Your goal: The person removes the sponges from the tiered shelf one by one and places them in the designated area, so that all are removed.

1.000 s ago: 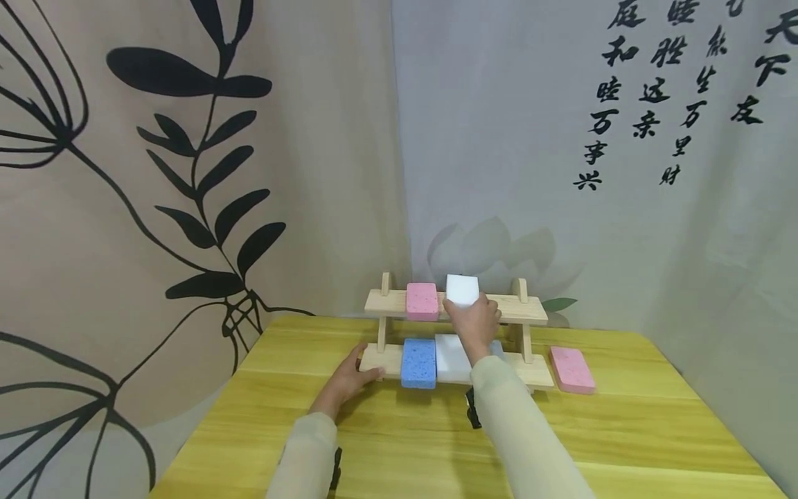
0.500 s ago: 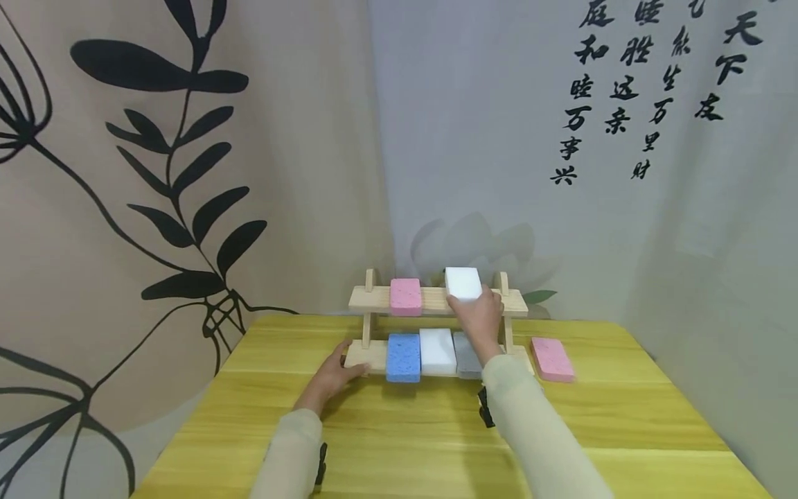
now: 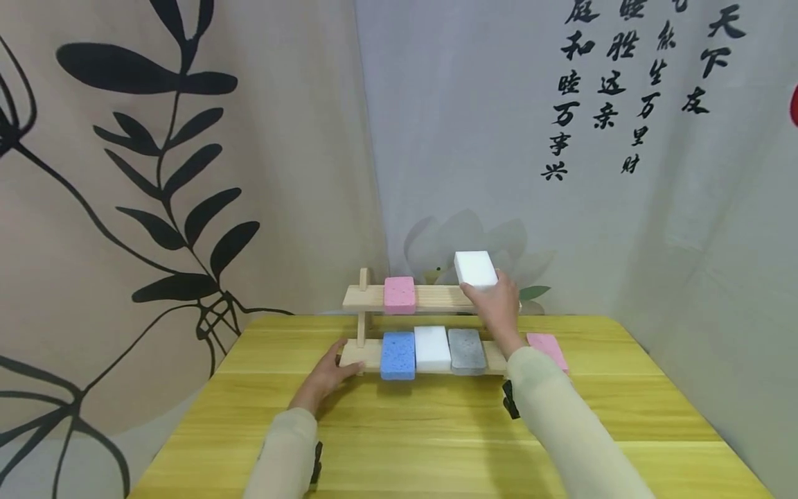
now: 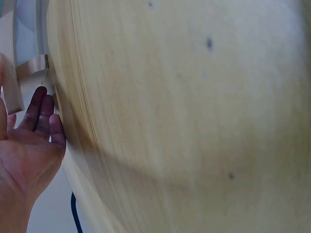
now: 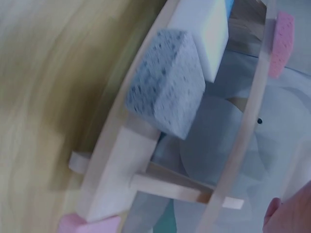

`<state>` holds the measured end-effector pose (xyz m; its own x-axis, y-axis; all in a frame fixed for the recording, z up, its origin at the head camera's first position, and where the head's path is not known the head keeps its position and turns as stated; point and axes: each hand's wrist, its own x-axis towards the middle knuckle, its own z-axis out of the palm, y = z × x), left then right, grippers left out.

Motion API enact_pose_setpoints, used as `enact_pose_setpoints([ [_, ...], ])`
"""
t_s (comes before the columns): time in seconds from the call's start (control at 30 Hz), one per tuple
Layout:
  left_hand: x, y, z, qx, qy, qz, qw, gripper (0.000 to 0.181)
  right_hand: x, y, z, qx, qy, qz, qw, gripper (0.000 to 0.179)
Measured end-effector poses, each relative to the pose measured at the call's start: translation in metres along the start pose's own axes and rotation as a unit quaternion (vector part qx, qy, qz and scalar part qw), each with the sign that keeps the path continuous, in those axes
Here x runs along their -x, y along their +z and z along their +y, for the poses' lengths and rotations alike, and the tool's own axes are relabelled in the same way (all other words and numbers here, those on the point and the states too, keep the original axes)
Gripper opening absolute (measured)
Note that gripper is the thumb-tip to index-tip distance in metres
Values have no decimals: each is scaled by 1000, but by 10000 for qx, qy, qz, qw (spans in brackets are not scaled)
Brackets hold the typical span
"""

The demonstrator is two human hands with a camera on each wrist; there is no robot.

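My right hand (image 3: 497, 308) pinches a white sponge (image 3: 476, 269) just above the right part of the upper shelf. Under it stands a two-tier wooden rack (image 3: 439, 298). A pink sponge (image 3: 400, 295) leans on the upper tier toward the left. Along the lower tier sit a blue sponge (image 3: 397, 356), another white sponge (image 3: 432, 348) and a speckled grey sponge (image 3: 467, 351), side by side. At the lower tier's left end my left hand (image 3: 325, 374) holds the rack, thumb in front. The left wrist view shows that hand's fingers (image 4: 44, 114) behind the board.
A second pink sponge (image 3: 547, 350) lies on the wooden table (image 3: 405, 443) right of the rack, partly hidden by the right arm. Close behind the rack hangs a printed curtain (image 3: 312, 173) with leaf drawings and characters.
The head view has swung slightly to the right. My right hand has raised the white sponge and carried it right along the upper shelf, uncovering the grey sponge. The left hand stays on the rack.
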<state>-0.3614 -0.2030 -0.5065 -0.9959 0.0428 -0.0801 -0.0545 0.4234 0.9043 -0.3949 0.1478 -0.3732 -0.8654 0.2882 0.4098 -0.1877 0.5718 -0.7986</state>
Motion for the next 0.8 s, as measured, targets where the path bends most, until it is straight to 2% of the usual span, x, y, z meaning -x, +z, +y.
enact_pose_setpoints([
  [0.17,-1,2,0,62,-38,30,10000,92,-10,-18,-2,-311,23,-89,9995,74],
  [0.3,-1,1,0,63,-26,18,10000,90,-17,-40,-2,-110,8,-105,9999,75],
  [0.53,2,-1,2,-46,-50,11,10000,90,-28,-76,8,114,-10,158,9998,79],
  [0.8,1,-2,2,-122,-21,-77,9999,90,-32,-108,30,130,275,383,9988,83],
])
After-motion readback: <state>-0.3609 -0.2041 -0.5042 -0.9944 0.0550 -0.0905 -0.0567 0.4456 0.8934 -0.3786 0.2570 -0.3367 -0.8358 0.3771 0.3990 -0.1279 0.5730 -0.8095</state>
